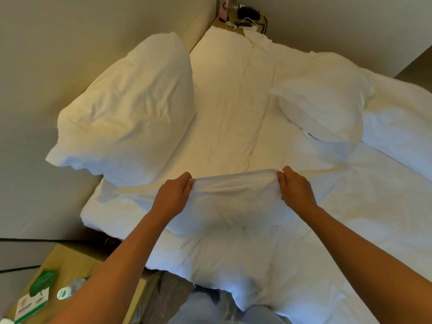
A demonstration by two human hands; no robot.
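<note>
A white bed [231, 94] fills most of the head view. My left hand [174, 198] and my right hand [295, 189] each grip a raised fold of the white sheet [233, 183] near the bed's near edge, with the cloth stretched taut between them. One white pillow [131, 113] leans against the padded headboard on the left. Another white pillow [325, 99] lies on the bed at the right. A crumpled white duvet [402, 118] is bunched at the far right.
A wooden bedside table [70, 267] at the lower left carries a plastic bottle [70, 289], a green packet [43, 282] and a card. A far bedside table [243, 18] holds cables and dark items. My jeans-clad legs [205, 309] stand against the bed's edge.
</note>
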